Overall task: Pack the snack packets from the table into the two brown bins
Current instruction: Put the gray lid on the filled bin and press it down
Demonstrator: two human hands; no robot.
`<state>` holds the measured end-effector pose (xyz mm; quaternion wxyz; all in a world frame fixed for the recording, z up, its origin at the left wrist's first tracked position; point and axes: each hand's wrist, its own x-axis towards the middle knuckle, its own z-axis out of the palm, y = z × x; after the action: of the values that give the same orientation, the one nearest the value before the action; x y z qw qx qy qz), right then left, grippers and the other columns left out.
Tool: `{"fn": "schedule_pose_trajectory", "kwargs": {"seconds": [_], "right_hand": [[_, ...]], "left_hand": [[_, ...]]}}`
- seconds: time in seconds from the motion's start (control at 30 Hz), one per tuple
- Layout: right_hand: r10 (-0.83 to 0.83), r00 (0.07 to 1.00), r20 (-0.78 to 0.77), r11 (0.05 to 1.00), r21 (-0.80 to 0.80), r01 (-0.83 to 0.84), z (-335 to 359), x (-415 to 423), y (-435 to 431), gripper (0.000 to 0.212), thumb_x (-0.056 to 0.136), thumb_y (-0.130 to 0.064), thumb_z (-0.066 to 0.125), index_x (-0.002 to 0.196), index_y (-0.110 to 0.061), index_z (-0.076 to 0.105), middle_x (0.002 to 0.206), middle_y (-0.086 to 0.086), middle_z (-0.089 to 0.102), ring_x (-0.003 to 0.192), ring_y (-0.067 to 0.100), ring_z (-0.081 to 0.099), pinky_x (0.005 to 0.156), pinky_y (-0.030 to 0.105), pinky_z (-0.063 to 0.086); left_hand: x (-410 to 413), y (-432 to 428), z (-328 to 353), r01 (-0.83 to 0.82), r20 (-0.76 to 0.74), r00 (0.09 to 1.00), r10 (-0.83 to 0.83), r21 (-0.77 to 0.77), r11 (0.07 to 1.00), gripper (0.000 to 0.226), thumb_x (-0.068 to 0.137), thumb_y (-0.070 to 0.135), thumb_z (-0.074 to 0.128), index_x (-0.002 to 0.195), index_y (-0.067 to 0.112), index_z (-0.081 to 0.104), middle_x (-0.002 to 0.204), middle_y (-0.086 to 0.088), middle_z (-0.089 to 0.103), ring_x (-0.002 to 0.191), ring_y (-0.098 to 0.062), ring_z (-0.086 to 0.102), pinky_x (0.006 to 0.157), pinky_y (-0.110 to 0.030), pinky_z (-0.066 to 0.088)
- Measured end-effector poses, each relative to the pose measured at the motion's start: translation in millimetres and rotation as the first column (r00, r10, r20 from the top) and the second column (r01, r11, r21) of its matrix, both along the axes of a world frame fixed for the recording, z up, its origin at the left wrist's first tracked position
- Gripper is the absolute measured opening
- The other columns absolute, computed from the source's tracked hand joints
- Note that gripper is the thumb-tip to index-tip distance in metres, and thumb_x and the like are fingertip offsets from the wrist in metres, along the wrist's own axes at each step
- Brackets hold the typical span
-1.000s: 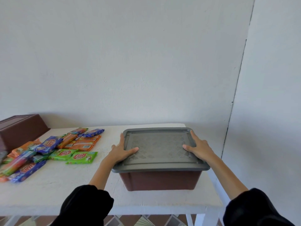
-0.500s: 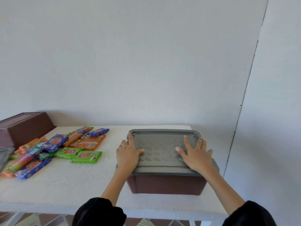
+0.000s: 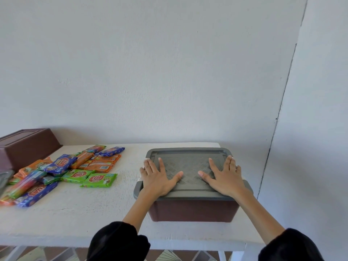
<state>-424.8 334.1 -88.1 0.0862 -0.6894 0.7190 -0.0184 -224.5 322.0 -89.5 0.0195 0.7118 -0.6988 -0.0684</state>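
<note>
- Head view gives me the near brown bin [image 3: 192, 210] at the table's [image 3: 75, 213] right end, grey lid [image 3: 188, 166] on; its contents are hidden.
- Left hand [image 3: 158, 178] and right hand [image 3: 224, 178] lie flat on the lid, fingers spread, grasping nothing.
- Snack packets [image 3: 62, 172] are heaped on the left, so I judge most packing remains.
- Second brown bin [image 3: 26, 146] sits far left, apparently upside down.
- Near bin's long axis runs left-right; most packets angle toward the wall.

Soft, even daylight fills the scene, with no glare. The snack packets [image 3: 62, 171] at the left edge blur slightly, and wide-angle distortion bends the edges.
</note>
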Motion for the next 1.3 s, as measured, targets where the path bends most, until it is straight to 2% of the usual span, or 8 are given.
{"fn": "schedule_pose_trajectory", "kwargs": {"seconds": [0.13,0.33,0.43,0.53,0.7,0.87,1.07,1.3], "right_hand": [[0.024,1.000,-0.002,1.000,-0.009,-0.024,-1,2,1,0.071,0.088,-0.069,0.011,0.148,-0.035,-0.001,0.156,0.019,-0.010,0.143,0.037,-0.017,0.114,0.052,-0.007],[0.082,0.987,0.139,0.971,-0.233,-0.048,-9,22,21,0.051,0.098,-0.049,0.020,0.145,-0.031,0.028,0.156,0.004,0.020,0.145,0.023,0.014,0.118,0.041,0.012],[0.075,0.976,0.205,0.915,-0.404,0.015,-10,28,24,0.043,0.098,-0.042,0.027,0.132,-0.028,0.050,0.142,-0.002,0.048,0.135,0.018,0.037,0.113,0.038,0.029],[0.099,0.965,0.242,0.836,-0.546,0.051,-9,29,21,0.036,0.097,-0.035,0.036,0.114,-0.021,0.065,0.115,-0.004,0.067,0.116,0.019,0.056,0.104,0.040,0.040],[0.084,0.969,0.233,0.832,-0.552,0.061,-7,28,7,0.036,0.097,-0.034,0.036,0.113,-0.022,0.065,0.110,-0.005,0.069,0.107,0.018,0.060,0.104,0.039,0.038],[0.096,0.961,0.260,0.837,-0.543,0.063,-4,28,-22,0.036,0.097,-0.034,0.036,0.106,-0.020,0.068,0.096,0.001,0.072,0.093,0.021,0.063,0.092,0.039,0.046],[0.062,0.959,0.277,0.858,-0.506,0.091,0,28,-67,0.037,0.096,-0.034,0.036,0.104,-0.019,0.068,0.084,0.003,0.071,0.080,0.023,0.064,0.087,0.038,0.049],[0.036,0.963,0.266,0.862,-0.496,0.104,3,29,-123,0.036,0.096,-0.033,0.037,0.111,-0.018,0.066,0.091,0.005,0.072,0.082,0.022,0.065,0.062,0.025,0.043]], "left_hand": [[-5,3,-1,0.151,-0.064,0.987,-0.149,0.029,0.988,0.074,0.092,0.063,0.016,0.149,0.021,-0.007,0.155,-0.019,-0.015,0.144,-0.029,-0.018,0.114,-0.046,-0.015],[-25,23,-8,0.173,-0.155,0.968,-0.199,-0.170,0.970,0.054,0.099,0.041,0.019,0.149,0.019,0.017,0.158,-0.009,0.008,0.146,-0.024,0.004,0.119,-0.039,0.006],[-30,29,-6,0.140,-0.207,0.954,-0.217,-0.331,0.933,0.045,0.099,0.038,0.025,0.136,0.022,0.045,0.147,-0.001,0.039,0.140,-0.019,0.030,0.114,-0.036,0.024],[-29,27,-5,0.107,-0.225,0.949,-0.222,-0.433,0.895,0.044,0.098,0.040,0.027,0.129,0.021,0.053,0.136,0.004,0.052,0.130,-0.014,0.043,0.110,-0.034,0.031],[-31,11,-9,0.111,-0.178,0.960,-0.216,-0.468,0.877,0.076,0.082,0.053,0.001,0.133,0.023,0.049,0.142,0.003,0.047,0.137,-0.014,0.035,0.114,-0.043,0.025],[-31,-20,-6,0.082,-0.201,0.963,-0.178,-0.411,0.908,0.046,0.097,0.040,0.030,0.134,0.019,0.047,0.146,-0.004,0.041,0.140,-0.020,0.030,0.116,-0.045,0.019],[-32,-65,-4,0.049,-0.205,0.968,-0.143,-0.406,0.913,0.044,0.096,0.038,0.033,0.127,0.016,0.054,0.140,-0.007,0.049,0.133,-0.023,0.040,0.111,-0.046,0.028],[-34,-122,-3,0.009,-0.254,0.960,-0.117,-0.391,0.920,0.041,0.094,0.036,0.034,0.113,0.014,0.062,0.116,-0.007,0.063,0.106,-0.026,0.058,0.095,-0.043,0.042]]}}
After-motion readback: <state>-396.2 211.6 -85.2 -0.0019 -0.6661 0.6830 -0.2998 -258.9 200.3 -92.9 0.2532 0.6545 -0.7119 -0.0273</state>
